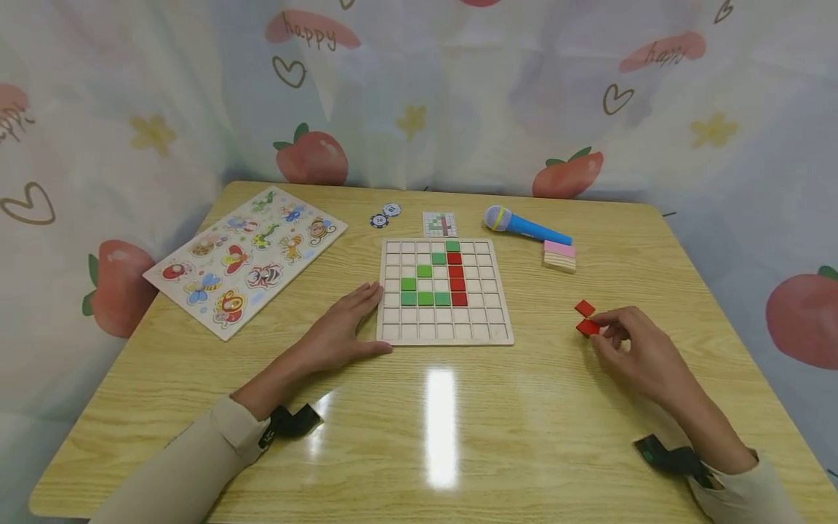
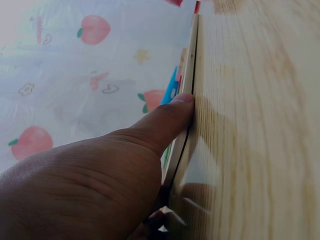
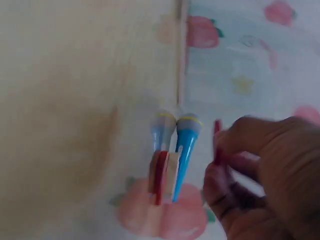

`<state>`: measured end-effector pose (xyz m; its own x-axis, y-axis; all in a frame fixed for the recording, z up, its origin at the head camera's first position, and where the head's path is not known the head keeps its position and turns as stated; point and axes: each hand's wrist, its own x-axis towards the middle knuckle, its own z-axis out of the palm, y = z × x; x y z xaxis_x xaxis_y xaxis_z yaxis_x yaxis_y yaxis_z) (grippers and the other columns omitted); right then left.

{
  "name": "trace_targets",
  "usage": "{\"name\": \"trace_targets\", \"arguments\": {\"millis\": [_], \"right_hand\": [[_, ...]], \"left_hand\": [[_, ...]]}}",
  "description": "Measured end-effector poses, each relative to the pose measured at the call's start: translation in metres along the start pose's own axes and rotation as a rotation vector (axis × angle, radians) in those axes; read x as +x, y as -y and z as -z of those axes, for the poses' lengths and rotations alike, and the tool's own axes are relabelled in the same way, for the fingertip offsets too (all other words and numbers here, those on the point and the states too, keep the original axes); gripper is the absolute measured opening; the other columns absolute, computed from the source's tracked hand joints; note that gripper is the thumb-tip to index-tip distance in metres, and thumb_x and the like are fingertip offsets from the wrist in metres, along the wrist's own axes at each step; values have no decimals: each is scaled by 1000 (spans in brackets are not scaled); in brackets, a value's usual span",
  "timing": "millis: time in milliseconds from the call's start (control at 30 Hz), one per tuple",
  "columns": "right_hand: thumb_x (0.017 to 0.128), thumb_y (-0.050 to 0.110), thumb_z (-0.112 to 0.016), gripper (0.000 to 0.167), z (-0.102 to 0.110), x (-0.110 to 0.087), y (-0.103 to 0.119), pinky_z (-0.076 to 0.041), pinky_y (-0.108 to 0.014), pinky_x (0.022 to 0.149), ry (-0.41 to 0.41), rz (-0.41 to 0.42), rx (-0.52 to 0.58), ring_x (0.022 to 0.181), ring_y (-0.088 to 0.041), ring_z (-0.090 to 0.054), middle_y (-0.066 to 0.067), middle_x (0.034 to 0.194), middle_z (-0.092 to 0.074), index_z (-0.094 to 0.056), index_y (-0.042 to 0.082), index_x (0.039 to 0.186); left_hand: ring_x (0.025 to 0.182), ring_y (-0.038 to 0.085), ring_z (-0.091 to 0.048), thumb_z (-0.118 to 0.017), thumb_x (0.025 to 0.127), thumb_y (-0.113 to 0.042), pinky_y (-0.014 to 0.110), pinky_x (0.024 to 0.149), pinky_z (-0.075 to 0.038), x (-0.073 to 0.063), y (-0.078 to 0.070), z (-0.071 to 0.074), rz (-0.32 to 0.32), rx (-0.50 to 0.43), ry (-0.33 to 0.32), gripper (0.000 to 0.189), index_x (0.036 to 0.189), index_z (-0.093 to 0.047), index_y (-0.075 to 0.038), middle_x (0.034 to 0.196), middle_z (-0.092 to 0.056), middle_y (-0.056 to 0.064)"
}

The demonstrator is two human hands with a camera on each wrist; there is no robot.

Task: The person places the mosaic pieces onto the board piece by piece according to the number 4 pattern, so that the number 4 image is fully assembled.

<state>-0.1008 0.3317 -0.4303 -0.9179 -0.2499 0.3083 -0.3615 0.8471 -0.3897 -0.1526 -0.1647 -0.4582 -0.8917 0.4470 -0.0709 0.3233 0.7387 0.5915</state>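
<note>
A square wooden grid board (image 1: 484,333) holds several green tiles (image 1: 424,271) in a stepped line and a column of red tiles (image 1: 456,271). My left hand (image 1: 335,331) touches the board's left side, its thumb at the lower left corner and its fingers along the edge. Over the table's right side, my right hand (image 1: 644,356) pinches a red tile (image 3: 217,141) between thumb and fingers. Another red tile (image 1: 585,308) lies just beyond it on the table.
A small pattern card (image 1: 439,224) lies behind the board, with two round chips (image 1: 380,220) to its left. A blue toy microphone (image 1: 533,228) and a stack of pink and wooden blocks (image 1: 559,256) are at the back right. An insect puzzle board (image 1: 236,298) lies at the left.
</note>
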Motion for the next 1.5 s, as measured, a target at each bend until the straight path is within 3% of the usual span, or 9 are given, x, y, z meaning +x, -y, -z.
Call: {"name": "trace_targets", "arguments": {"millis": [133,300,533,700,1067,1233,1367,1500], "right_hand": [[85,-4,-85,37,-4,28,31,-50,-18,66,22,187,1,80,-3,-54,-4,105,-66,-69,8,117],[89,2,-85,26,-19,64,69,-54,-26,66,134,335,30,82,-6,-56,1,108,-66,-70,12,108],[98,12,-77,10,-50,99,101,-56,-22,72,371,306,109,86,-7,-58,3,111,-65,-71,15,106],[100,13,-75,6,-65,108,108,-56,-22,75,426,305,98,88,-9,-58,1,111,-63,-73,16,105],[97,9,-79,7,-78,118,109,-55,-25,73,404,329,94,87,-11,-60,-3,105,-66,-76,15,94],[101,14,-74,7,-73,111,105,-61,-32,82,384,338,68,98,-15,-65,-5,116,-66,-79,13,106],[100,10,-74,13,-54,89,87,-64,-38,85,247,316,60,103,-16,-67,-5,120,-68,-77,10,113],[97,-1,-74,22,-28,61,57,-58,-24,72,35,250,69,91,-4,-62,0,112,-71,-75,12,114]], "left_hand": [[169,31,-13,-84,89,-54,59,135,-21,0,2,-2,-1,0,-1,111,171,-21,-14,181,-18,4],[169,32,-13,-83,89,-56,60,135,-21,1,3,-4,-10,1,-7,111,171,-21,-14,181,-18,4],[169,31,-14,-83,89,-55,60,135,-22,2,1,-2,-22,5,-16,110,171,-22,-14,181,-18,3],[169,31,-14,-83,89,-56,60,135,-22,3,-1,-2,-24,3,-8,110,171,-22,-14,181,-19,4],[169,31,-13,-83,89,-54,58,136,-21,2,-2,-1,-5,19,-1,110,171,-21,-14,181,-18,5],[169,30,-13,-84,89,-53,58,136,-21,3,-1,0,0,7,-8,111,171,-21,-14,181,-18,4],[170,28,-11,-83,89,-56,56,136,-19,2,1,-2,11,-3,11,111,171,-20,-16,181,-16,1],[170,28,-12,-82,90,-56,57,136,-20,1,2,-2,18,11,10,110,171,-20,-16,181,-16,0]]}}
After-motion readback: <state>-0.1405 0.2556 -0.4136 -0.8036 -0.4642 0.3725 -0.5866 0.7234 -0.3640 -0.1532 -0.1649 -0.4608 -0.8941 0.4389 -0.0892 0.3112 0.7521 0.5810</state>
